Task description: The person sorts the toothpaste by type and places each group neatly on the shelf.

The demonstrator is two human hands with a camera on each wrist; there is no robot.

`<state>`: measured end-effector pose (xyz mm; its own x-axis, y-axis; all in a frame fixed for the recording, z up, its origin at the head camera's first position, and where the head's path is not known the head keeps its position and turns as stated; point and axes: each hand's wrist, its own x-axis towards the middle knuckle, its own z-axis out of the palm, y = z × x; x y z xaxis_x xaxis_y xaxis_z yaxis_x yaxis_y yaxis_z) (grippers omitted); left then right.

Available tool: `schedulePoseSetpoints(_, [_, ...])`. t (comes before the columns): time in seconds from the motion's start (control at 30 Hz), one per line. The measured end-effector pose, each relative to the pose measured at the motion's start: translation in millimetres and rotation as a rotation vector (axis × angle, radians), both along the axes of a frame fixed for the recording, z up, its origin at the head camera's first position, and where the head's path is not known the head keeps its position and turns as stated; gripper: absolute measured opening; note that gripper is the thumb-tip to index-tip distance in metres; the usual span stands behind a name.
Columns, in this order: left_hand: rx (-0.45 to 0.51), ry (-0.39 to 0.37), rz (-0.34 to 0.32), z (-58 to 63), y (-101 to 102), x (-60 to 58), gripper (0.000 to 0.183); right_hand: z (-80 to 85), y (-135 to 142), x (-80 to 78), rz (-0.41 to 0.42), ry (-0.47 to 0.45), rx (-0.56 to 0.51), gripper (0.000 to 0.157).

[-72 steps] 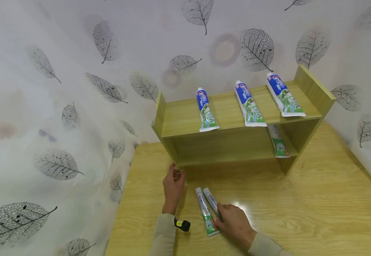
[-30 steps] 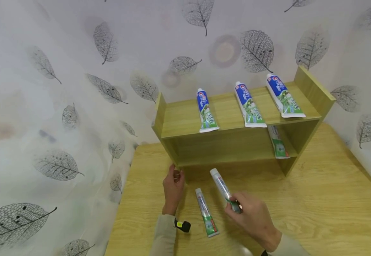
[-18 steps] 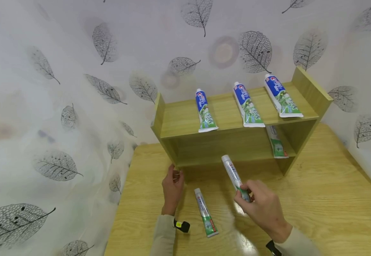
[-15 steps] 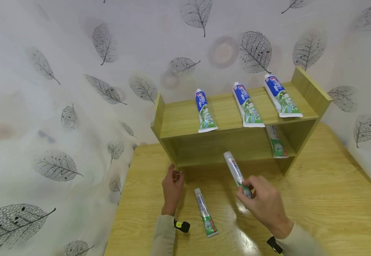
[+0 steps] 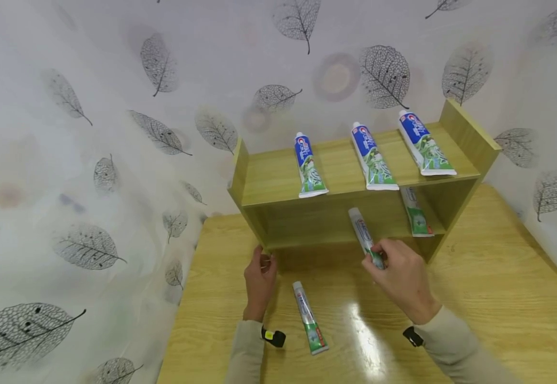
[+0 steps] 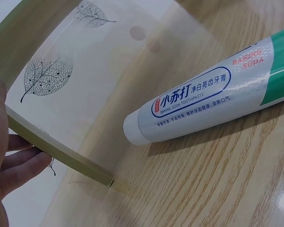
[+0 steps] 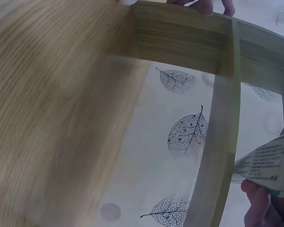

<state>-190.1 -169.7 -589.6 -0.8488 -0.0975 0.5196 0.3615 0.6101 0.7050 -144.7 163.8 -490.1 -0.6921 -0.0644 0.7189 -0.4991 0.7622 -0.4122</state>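
My right hand [image 5: 403,277] pinches a silver-and-green toothpaste tube [image 5: 361,229] near its green tail end. The tube's white cap points away from me, over the front of the lower shelf board. In the right wrist view, the fingers hold the tube [image 7: 267,163] right at a shelf board's edge. My left hand [image 5: 260,282] grips the lower left side panel of the wooden shelf [image 5: 269,176], thumb on one face and fingers on the other. Beside that hand, a matching baking soda toothpaste tube [image 5: 309,320] lies on the table [image 5: 211,298].
Three blue-and-green toothpaste tubes, left [image 5: 310,168], middle [image 5: 374,157] and right [image 5: 427,144], lie spaced along the top board. Another silver-and-green tube [image 5: 418,216] lies at the right end of the lower board. Behind the shelf rises a leaf-patterned wall [image 5: 331,32].
My right hand has lifted the toothpaste tube from beside its match on the table and carried it up and right to the lower shelf board. My left hand stays on the panel.
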Motion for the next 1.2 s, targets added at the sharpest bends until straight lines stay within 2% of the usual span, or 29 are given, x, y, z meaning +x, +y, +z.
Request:
schedulePoseSetpoints(0.27, [-0.012,0.004,-0.009,-1.5,-1.1,-0.1,0.031,2.8,4.3,-14.2,-0.003,-0.058,0.023,0.017])
schedulePoseSetpoints(0.47, [-0.008,0.005,-0.007,-2.3,-1.4,0.3,0.033,6.0,4.4,-25.3,-0.046,-0.139,0.009,0.013])
schedulePoseSetpoints(0.67, [0.013,0.007,-0.01,-1.7,-0.9,0.3,0.033,8.7,3.8,-43.5,-0.098,-0.223,-0.009,0.006])
schedulePoseSetpoints(1.2, [-0.002,0.001,-0.012,-1.9,-0.7,-0.2,0.032,5.5,9.7,-69.3,-0.12,-0.201,-0.032,0.008])
